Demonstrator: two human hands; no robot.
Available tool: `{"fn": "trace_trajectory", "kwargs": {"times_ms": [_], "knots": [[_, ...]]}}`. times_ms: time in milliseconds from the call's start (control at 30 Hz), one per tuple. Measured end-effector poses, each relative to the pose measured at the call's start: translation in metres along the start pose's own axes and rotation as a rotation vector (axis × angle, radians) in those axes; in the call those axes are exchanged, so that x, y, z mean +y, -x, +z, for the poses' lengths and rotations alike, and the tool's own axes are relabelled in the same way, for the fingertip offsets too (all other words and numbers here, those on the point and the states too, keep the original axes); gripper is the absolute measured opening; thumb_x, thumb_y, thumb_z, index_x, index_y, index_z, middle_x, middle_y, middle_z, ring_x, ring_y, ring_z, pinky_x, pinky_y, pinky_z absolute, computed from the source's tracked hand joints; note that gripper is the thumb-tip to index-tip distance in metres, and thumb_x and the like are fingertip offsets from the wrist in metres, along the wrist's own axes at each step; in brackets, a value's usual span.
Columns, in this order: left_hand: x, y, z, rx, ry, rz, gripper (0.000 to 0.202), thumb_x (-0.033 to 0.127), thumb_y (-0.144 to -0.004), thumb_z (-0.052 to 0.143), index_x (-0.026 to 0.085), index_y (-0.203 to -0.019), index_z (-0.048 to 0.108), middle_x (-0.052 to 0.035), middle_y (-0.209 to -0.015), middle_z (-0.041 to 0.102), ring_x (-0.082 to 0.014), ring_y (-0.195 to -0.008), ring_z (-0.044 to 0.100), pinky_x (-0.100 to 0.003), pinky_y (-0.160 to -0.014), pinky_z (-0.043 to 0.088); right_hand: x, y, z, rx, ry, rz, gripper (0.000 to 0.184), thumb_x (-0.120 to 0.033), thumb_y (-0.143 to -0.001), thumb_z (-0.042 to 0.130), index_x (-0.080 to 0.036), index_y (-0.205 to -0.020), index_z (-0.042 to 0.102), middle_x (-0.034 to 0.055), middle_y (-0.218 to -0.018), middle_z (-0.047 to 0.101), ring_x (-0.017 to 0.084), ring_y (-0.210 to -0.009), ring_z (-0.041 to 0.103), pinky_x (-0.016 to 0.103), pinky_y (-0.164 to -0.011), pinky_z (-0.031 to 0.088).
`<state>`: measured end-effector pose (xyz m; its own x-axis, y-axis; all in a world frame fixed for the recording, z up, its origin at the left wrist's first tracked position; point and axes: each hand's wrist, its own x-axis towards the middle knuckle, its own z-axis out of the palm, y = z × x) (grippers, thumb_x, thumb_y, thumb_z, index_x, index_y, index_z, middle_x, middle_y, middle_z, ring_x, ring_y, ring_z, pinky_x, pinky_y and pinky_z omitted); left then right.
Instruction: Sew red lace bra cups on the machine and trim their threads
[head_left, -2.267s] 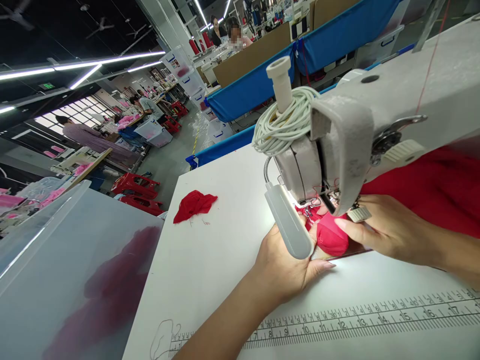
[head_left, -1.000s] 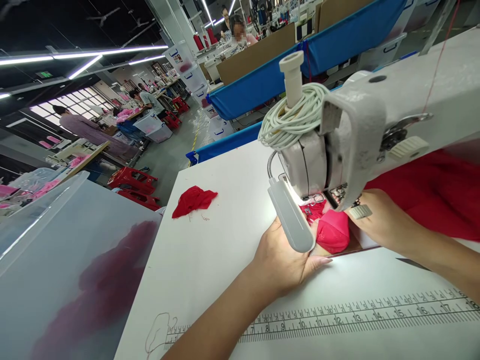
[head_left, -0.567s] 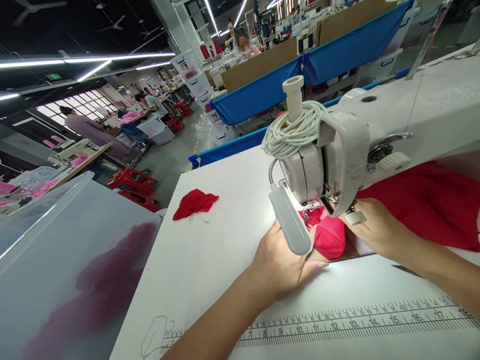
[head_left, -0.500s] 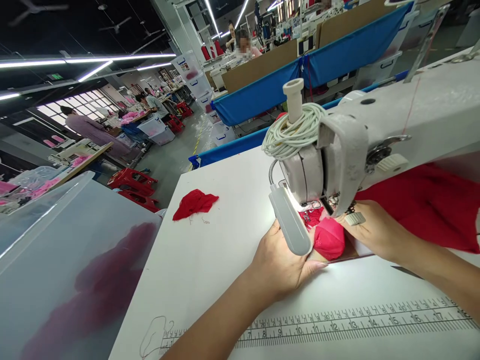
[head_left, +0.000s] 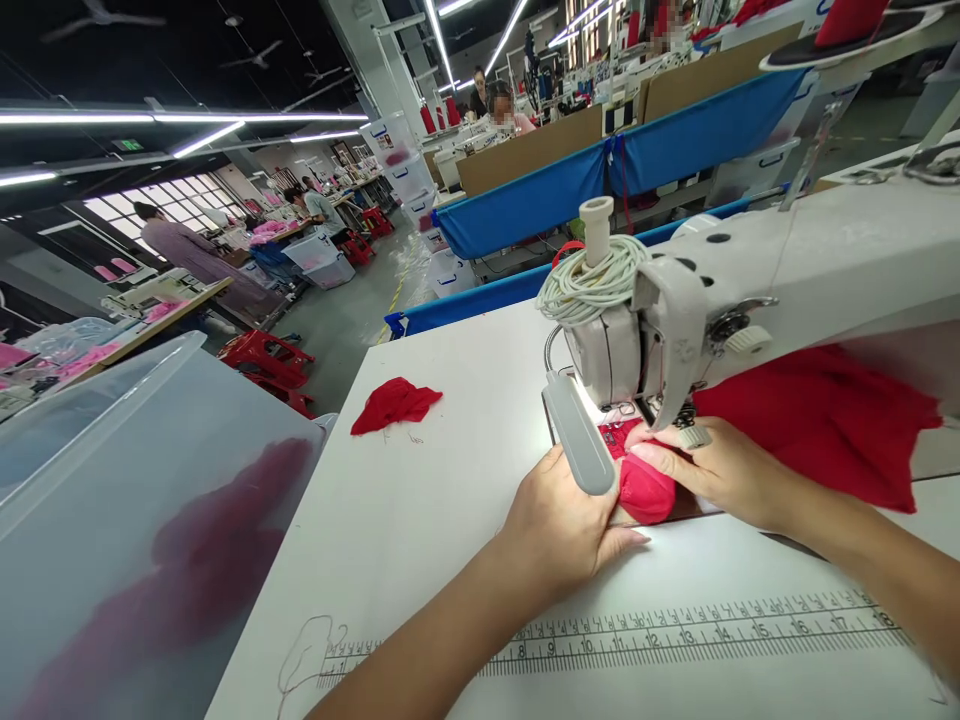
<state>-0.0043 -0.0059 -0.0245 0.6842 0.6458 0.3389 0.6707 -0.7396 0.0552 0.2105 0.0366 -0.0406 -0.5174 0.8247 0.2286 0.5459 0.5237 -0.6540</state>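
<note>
Pressing the red cup (head_left: 646, 492) under our right hand (head_left: 724, 472), fingers flat, left hand (head_left: 562, 525) grip hidden behind the lamp (head_left: 577, 442), we should feed evenly.

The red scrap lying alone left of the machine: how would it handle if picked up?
The red scrap lies crumpled in soft folds, so it probably hangs limp. It looks thin, so likely very light. Pushed on the smooth white table, it would probably bunch or slide, not roll.
</note>
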Motion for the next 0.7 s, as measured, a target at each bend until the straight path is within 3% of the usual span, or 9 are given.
{"fn": "trace_trajectory", "kwargs": {"times_ms": [133, 233, 300, 367, 467, 600, 700], "knots": [[0.004, 0.003, -0.009, -0.065, 0.014, -0.056, 0.052, 0.058, -0.097, 0.038, 0.014, -0.113, 0.061, -0.0104, -0.096, 0.065, -0.0243, -0.089, 0.062, -0.035, -0.072, 0.053, 0.001, 0.001, 0.006, -0.012, 0.045, -0.091, 0.040, -0.045, -0.099, 0.038, -0.025, -0.092, 0.072, 0.0034, -0.098, 0.074, 0.019, -0.087, 0.067, 0.031, -0.076, 0.052], [0.004, 0.004, -0.015, -0.134, -0.022, -0.088, 0.038, 0.051, -0.092, 0.054, 0.016, -0.100, 0.062, -0.0076, -0.088, 0.063, -0.0226, -0.079, 0.059, -0.032, -0.064, 0.048, 0.004, 0.003, 0.011, 0.065, 0.195, -0.035, 0.044, -0.050, -0.099, 0.036, -0.028, -0.098, 0.074, 0.0030, -0.087, 0.074, 0.020, -0.077, 0.068, 0.032, -0.067, 0.053], [0.004, 0.005, -0.017, -0.155, -0.070, -0.098, 0.026, 0.041, -0.087, 0.063, 0.016, -0.093, 0.062, -0.0057, -0.080, 0.060, -0.0213, -0.073, 0.057, -0.030, -0.058, 0.044, 0.007, 0.004, 0.013, 0.082, 0.264, -0.042, 0.045, -0.050, -0.099, 0.035, -0.029, -0.103, 0.075, 0.0034, -0.088, 0.075, 0.021, -0.080, 0.069, 0.034, -0.067, 0.054], [0.003, 0.007, -0.017, -0.181, -0.104, -0.115, 0.009, 0.024, -0.082, 0.065, 0.017, -0.082, 0.059, -0.0029, -0.070, 0.056, -0.0187, -0.064, 0.052, -0.028, -0.052, 0.036, 0.011, 0.005, 0.013, 0.066, 0.257, -0.105, 0.045, -0.048, -0.100, 0.034, -0.029, -0.108, 0.074, 0.0037, -0.105, 0.075, 0.023, -0.097, 0.069, 0.036, -0.079, 0.056], [0.000, 0.009, -0.014, -0.207, -0.063, -0.139, 0.016, 0.004, -0.072, 0.057, 0.019, -0.069, 0.051, 0.0005, -0.061, 0.051, -0.0139, -0.053, 0.043, -0.027, -0.047, 0.024, 0.015, 0.005, 0.009, 0.012, 0.222, -0.139, 0.043, -0.047, -0.100, 0.035, -0.030, -0.116, 0.071, 0.0020, -0.119, 0.072, 0.024, -0.114, 0.064, 0.039, -0.091, 0.053], [-0.005, 0.003, -0.003, -0.133, -0.004, -0.124, 0.019, 0.003, -0.076, 0.050, 0.019, -0.065, 0.050, -0.0001, -0.059, 0.049, -0.0136, -0.055, 0.041, -0.028, -0.052, 0.027, 0.011, 0.005, 0.003, -0.068, 0.237, -0.151, 0.041, -0.050, -0.099, 0.038, -0.031, -0.105, 0.073, 0.0028, -0.122, 0.070, 0.026, -0.115, 0.061, 0.041, -0.088, 0.052], [-0.005, -0.004, 0.006, -0.078, -0.022, -0.076, 0.020, 0.009, -0.081, 0.046, 0.020, -0.067, 0.054, -0.0018, -0.063, 0.051, -0.0155, -0.060, 0.043, -0.029, -0.056, 0.030, 0.005, 0.007, 0.002, -0.078, 0.302, -0.142, 0.043, -0.051, -0.098, 0.038, -0.027, -0.080, 0.069, 0.0058, -0.098, 0.070, 0.024, -0.091, 0.065, 0.035, -0.069, 0.051]]}}
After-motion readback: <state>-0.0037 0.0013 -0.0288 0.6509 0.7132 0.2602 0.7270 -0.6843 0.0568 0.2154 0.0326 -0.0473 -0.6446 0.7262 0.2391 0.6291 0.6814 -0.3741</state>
